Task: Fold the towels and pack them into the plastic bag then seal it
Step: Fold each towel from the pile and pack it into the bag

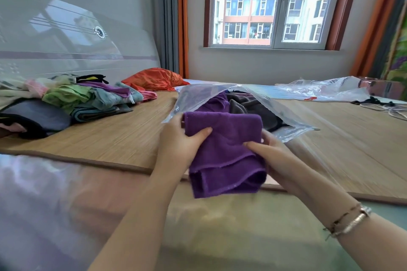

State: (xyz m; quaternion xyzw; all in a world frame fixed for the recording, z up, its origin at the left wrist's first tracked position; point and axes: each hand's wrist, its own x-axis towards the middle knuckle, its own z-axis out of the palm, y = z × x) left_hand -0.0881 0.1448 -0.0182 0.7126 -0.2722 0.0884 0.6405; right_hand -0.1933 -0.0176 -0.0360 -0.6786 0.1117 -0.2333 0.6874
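Note:
A folded purple towel [224, 152] hangs between both hands just in front of the open mouth of a clear plastic bag [198, 97]. My left hand [178, 141] grips the towel's left side, thumb on top. My right hand [273, 156] grips its right side, thumb across the cloth. Inside the bag lie another purple towel [217, 103] and a grey-brown one [251, 105]. The bag rests on a bamboo mat [110, 136] covering the bed.
A heap of loose towels and clothes [83, 99] sits at the left on the mat. An orange cloth bundle [154, 82] lies by the headboard. A second crumpled clear bag [326, 89] and cables [383, 105] lie at the far right. A window is behind.

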